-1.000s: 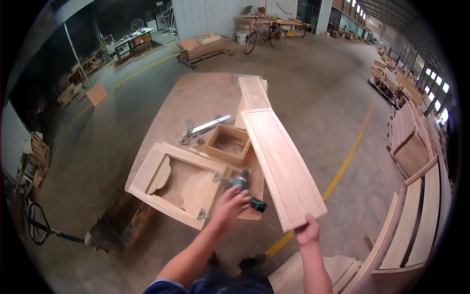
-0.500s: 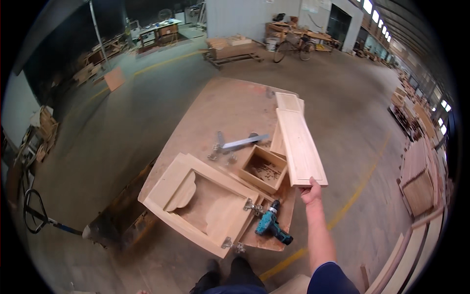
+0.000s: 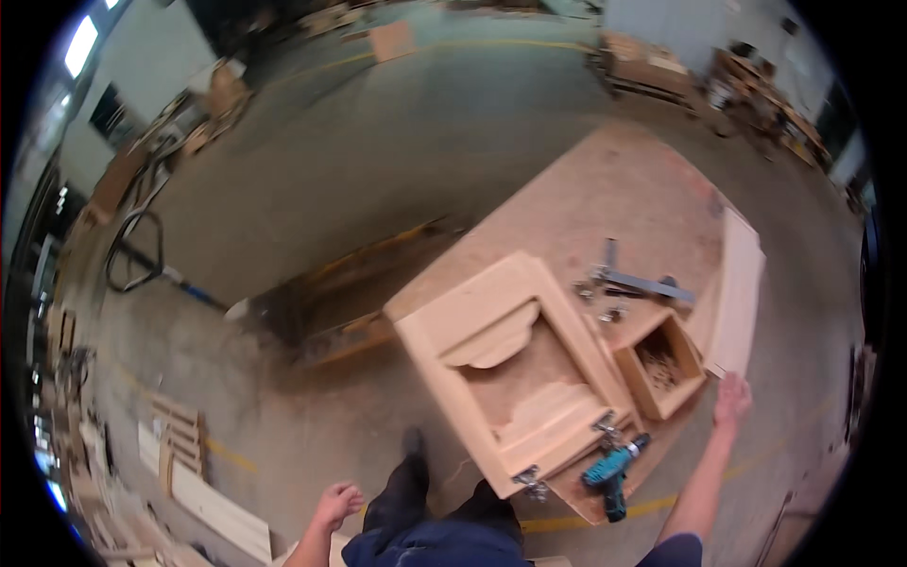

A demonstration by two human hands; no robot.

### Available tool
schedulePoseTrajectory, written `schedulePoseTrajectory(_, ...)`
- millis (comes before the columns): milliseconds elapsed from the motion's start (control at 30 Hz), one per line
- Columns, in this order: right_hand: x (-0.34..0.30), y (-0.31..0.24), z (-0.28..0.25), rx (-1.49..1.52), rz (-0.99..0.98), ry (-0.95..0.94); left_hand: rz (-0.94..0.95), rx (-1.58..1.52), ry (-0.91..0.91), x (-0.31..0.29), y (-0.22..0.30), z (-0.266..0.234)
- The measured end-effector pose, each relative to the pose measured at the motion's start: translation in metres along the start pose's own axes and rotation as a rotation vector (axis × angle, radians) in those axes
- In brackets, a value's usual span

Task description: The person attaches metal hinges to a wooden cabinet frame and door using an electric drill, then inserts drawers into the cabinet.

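A long pale wooden panel (image 3: 735, 298) lies along the right edge of the table (image 3: 605, 189), over other boards. My right hand (image 3: 732, 399) is at the panel's near end; its fingers are blurred, and whether they grip it cannot be told. My left hand (image 3: 338, 504) is low over the floor, fingers curled in with nothing seen in them. Between the hands lie stacked wooden cabinet doors (image 3: 430, 354) with metal hinges (image 3: 534, 480). Right of these are a teal cordless drill (image 3: 609, 468) and an open wooden box (image 3: 645, 387) of small screws.
A metal square (image 3: 647, 285) and loose hinges (image 3: 586, 286) lie beyond the box. A pallet jack (image 3: 260, 317) stands left of the table, its looped handle (image 3: 132, 250) raised. Boards (image 3: 203, 501) and a slatted pallet (image 3: 177, 430) are on the floor at lower left.
The view has swung left, so the table appears farther right. My left hand has come fully into view at the bottom. My right hand stays by the panel's near end, with its thumb no longer clearly on top.
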State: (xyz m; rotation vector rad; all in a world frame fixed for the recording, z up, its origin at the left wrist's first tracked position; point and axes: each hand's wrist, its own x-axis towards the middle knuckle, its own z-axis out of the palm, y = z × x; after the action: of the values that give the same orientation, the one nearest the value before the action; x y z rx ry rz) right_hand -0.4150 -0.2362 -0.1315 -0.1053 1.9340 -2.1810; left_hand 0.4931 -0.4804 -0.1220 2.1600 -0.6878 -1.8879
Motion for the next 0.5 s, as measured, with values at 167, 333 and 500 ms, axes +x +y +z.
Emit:
schedulePoseTrajectory(167,-0.097,-0.033,0.124,0.353,0.095,0.021,-0.084,0.044,0.084,0.047,-0.012,-0.062)
schedulePoseTrajectory(333,-0.253,-0.014,0.332,-0.116,0.085,-0.138,-0.174,0.142,0.038,0.132,0.009,-0.139)
schedulePoseTrajectory(500,-0.398,0.042,0.501,-0.509,0.059,-0.533,-0.055,0.194,0.061,0.211,0.106,-0.224)
